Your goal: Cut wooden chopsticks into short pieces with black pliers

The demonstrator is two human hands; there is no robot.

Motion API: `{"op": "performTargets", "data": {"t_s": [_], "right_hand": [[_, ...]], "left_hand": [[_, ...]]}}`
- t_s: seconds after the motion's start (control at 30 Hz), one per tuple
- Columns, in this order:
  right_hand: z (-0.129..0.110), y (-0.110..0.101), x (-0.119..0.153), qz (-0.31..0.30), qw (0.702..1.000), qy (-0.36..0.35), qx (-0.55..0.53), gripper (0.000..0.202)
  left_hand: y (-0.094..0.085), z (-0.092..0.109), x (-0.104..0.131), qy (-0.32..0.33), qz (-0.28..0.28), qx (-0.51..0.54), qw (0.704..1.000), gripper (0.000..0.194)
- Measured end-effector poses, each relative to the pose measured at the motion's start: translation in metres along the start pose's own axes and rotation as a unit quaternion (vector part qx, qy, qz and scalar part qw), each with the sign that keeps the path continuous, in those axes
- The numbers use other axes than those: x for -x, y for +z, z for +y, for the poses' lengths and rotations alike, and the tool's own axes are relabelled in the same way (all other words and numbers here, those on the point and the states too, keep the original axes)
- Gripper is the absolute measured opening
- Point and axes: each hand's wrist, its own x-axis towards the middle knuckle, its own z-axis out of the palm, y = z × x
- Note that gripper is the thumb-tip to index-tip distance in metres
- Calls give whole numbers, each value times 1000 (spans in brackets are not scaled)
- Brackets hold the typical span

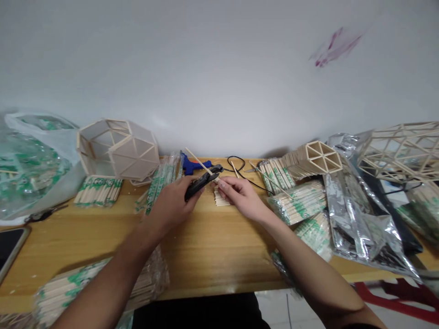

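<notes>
My left hand (pixel 174 197) is closed around a black-handled cutter (pixel 201 183), its head pointing to the upper right. A thin wooden stick (pixel 196 160) crosses the cutter's head, its far end sticking up toward the wall. My right hand (pixel 242 195) pinches the near end of that stick between thumb and fingertips. Whether the cutter's jaws touch the stick I cannot tell. Beneath the right fingers lies a small row of short cut sticks (pixel 222 199). A blue glue gun (pixel 190 166) rests just behind the cutter.
Wrapped chopstick bundles (pixel 99 191) lie left, with others (pixel 302 201) at right. A wooden polygon frame (pixel 133 153) stands back left, a stack of hexagonal frames (pixel 318 157) back right. A plastic bag (pixel 34 169), pliers (pixel 44 214), a phone (pixel 12 244) and silver packaging (pixel 360 224) flank the wooden table (pixel 212 256).
</notes>
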Motion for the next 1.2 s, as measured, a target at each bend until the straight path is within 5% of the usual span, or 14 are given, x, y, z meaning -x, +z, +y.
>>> {"op": "performTargets", "data": {"t_s": [0.27, 0.47, 0.6, 0.73, 0.9, 1.0, 1.2], "right_hand": [[1, -3, 2, -15, 999, 34, 30, 29], [17, 26, 9, -53, 955, -88, 277, 9], [31, 33, 9, -90, 930, -109, 339, 10], [32, 29, 5, -59, 954, -79, 283, 12], [17, 15, 2, 20, 996, 28, 80, 21], [12, 9, 2, 21, 1000, 17, 10, 29], [10, 11, 4, 61, 988, -62, 126, 25]], "left_hand": [[-25, -9, -5, -60, 113, -49, 991, 38], [-27, -7, 0, -43, 65, 14, 997, 45], [-24, -5, 1, -17, 30, 13, 999, 43], [-23, -4, -1, -20, 3, -2, 1000, 45], [-20, -2, -2, -44, -22, -39, 998, 50], [-19, -1, -2, -61, -44, -63, 995, 51], [-16, 7, -1, -65, -73, -74, 992, 50]]}}
